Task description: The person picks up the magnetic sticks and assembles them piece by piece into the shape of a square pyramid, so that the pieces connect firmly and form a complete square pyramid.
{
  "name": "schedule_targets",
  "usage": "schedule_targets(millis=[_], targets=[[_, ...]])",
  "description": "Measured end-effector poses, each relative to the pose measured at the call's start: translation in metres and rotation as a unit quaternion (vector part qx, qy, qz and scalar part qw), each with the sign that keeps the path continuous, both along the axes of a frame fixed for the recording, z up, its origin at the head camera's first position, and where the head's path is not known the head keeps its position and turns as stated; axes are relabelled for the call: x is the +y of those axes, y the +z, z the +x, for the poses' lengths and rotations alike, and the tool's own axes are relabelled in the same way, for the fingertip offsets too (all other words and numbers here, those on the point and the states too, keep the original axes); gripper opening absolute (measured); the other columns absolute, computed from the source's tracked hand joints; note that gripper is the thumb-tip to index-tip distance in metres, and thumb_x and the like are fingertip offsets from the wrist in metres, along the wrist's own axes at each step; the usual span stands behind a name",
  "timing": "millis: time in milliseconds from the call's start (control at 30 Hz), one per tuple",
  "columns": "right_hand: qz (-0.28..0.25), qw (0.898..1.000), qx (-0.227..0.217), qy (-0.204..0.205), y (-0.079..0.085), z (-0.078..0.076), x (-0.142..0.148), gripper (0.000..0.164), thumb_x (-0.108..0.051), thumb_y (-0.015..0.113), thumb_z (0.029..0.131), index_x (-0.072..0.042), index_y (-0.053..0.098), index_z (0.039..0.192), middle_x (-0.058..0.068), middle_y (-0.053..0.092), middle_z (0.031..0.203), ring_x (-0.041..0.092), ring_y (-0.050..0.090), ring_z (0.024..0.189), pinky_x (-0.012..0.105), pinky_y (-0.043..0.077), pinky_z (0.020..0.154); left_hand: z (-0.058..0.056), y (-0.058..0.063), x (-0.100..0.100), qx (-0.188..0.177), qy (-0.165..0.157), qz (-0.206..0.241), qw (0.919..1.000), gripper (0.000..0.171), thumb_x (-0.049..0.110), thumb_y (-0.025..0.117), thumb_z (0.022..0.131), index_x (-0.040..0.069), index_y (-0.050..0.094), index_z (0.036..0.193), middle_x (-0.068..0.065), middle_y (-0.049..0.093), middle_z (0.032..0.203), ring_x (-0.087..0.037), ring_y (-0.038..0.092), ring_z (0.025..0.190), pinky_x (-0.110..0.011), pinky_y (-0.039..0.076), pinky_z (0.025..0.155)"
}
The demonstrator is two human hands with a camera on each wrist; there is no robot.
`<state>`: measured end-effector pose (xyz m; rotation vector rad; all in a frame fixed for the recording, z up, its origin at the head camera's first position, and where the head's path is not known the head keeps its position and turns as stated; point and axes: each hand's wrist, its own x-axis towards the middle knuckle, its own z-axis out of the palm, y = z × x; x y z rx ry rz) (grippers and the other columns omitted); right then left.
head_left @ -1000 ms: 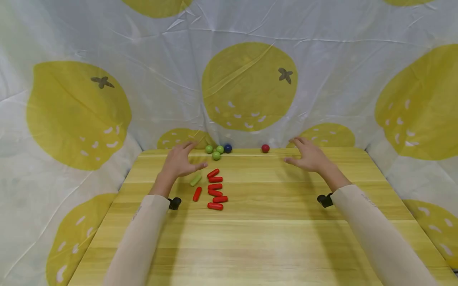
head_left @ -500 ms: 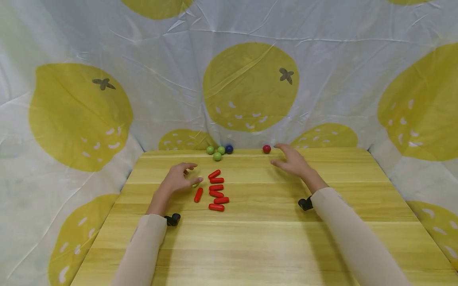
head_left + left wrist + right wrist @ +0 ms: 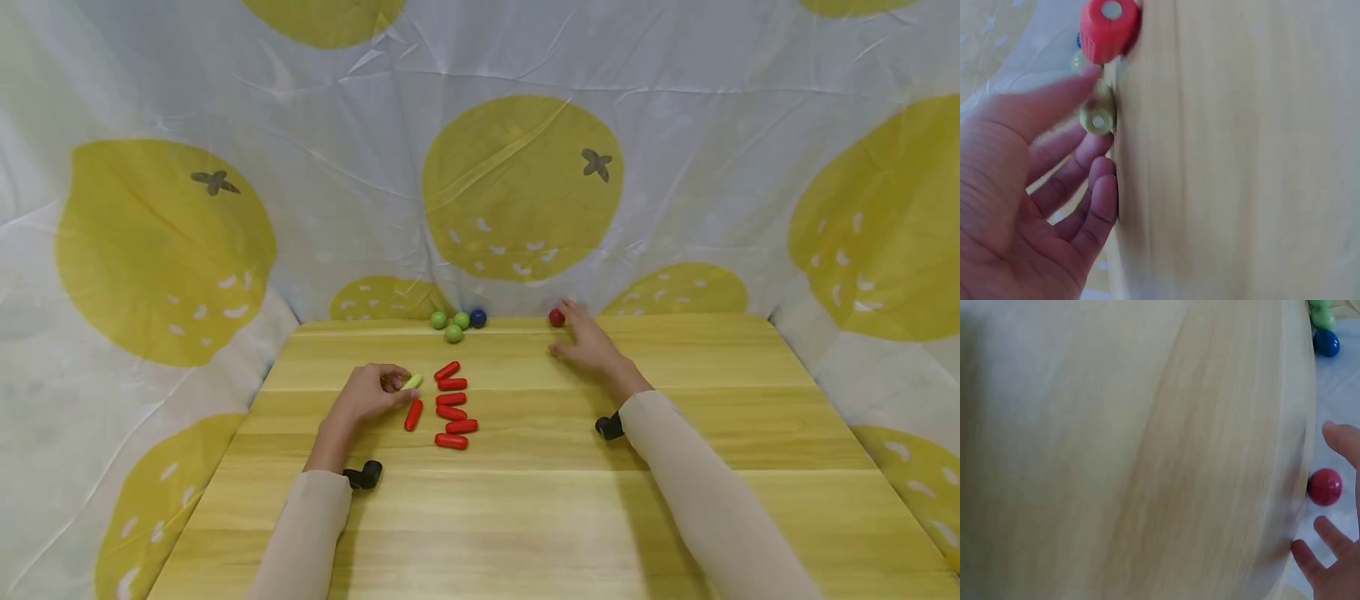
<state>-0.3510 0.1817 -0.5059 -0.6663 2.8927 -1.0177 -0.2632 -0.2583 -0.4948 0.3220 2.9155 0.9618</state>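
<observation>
Over a wood-grained tabletop (image 3: 540, 517), backed by a white lemon-printed cloth (image 3: 690, 183), the left hand (image 3: 369, 391) had its grip pinching a green rod (image 3: 413, 381) at ten o'clock from the surface's middle. The right hand (image 3: 592, 346) held its grip spread beside a red ball (image 3: 555, 318) at the twelve o'clock edge; green balls (image 3: 453, 334) sat at eleven.

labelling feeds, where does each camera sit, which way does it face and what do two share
Head: worn on the head, facing forward and down; table, left hand, right hand and both sleeves show.
Left wrist: worn there, facing the green stick; only the left hand shows.
Right wrist: worn there, facing the red ball; part of the right hand shows.
Shared: head and right wrist both show the blue ball.
</observation>
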Motion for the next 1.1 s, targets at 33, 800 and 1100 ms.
schedule_targets(millis=[33, 800, 1100], targets=[[0.011, 1.000, 0.002, 0.002, -0.002, 0.000, -0.001, 0.086, -0.030, 0.069, 0.097, -0.008, 0.020, 0.165, 0.013, 0.015, 0.173, 0.039, 0.016, 0.159, 0.060, 0.020, 0.126, 0.001, -0.001, 0.000, 0.001, 0.003, 0.002, 1.0000, 0.039, 0.038, 0.084, 0.086, 0.010, 0.077, 0.113, -0.001, 0.072, 0.092, -0.014, 0.063, 0.080, -0.030, 0.053, 0.075], [-0.063, 0.994, -0.001, -0.089, -0.007, 0.009, 0.000, 0.033, -0.013, 0.068, 0.100, 0.000, 0.053, 0.126, 0.023, 0.057, 0.125, 0.036, 0.058, 0.107, 0.050, 0.050, 0.096, 0.014, -0.008, 0.003, 0.011, 0.029, 0.036, 0.9989, 0.028, 0.032, 0.081, 0.091, 0.012, 0.079, 0.110, -0.004, 0.074, 0.096, -0.016, 0.064, 0.085, -0.031, 0.053, 0.077], [-0.091, 0.992, -0.045, -0.075, -0.008, 0.025, 0.011, 0.041, -0.012, 0.070, 0.099, -0.002, 0.057, 0.137, 0.021, 0.059, 0.132, 0.034, 0.061, 0.110, 0.049, 0.052, 0.097, 0.020, -0.006, 0.009, 0.030, 0.029, 0.078, 0.9961, 0.030, 0.032, 0.081, 0.091, 0.016, 0.079, 0.116, -0.008, 0.076, 0.111, -0.020, 0.072, 0.093, -0.037, 0.060, 0.083]])
